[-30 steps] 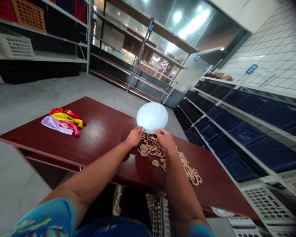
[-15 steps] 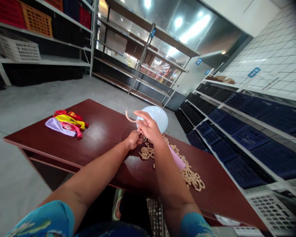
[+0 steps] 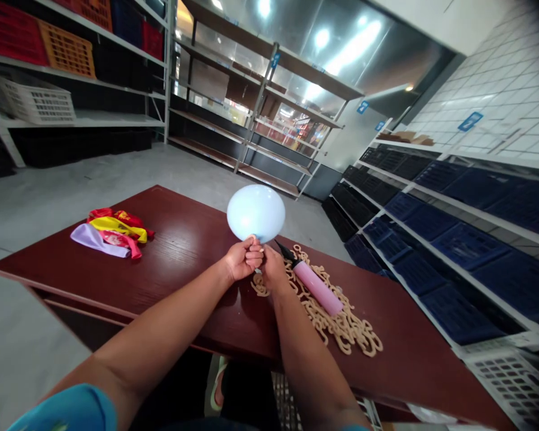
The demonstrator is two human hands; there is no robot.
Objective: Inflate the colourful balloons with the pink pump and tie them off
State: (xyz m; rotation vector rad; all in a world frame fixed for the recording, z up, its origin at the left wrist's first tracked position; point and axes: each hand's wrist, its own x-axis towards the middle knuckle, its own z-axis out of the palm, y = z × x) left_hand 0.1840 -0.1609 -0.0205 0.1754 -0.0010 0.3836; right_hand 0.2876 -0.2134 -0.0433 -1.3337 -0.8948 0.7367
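A pale blue inflated balloon (image 3: 256, 211) stands upright above the hands, its neck at my fingers. My left hand (image 3: 244, 258) is closed on the balloon's neck. Right beside it, my right hand (image 3: 273, 267) has its fingers curled in at the base of the neck; what they hold is hidden. A pink pump (image 3: 318, 288) with a black nozzle lies to the right, on top of a heap of tan cords (image 3: 345, 329). A few cords show just below my hands.
Flat balloons in red, yellow and lilac (image 3: 112, 232) lie at the left of the dark red table (image 3: 175, 215). Shelves with blue crates (image 3: 458, 245) line the right side. A metal rack (image 3: 256, 120) stands behind, and crates fill shelves at the left.
The balloon has moved left and now sits above both hands. My right hand has come down and curled beside the left. The tan cord that stuck out from it no longer shows.
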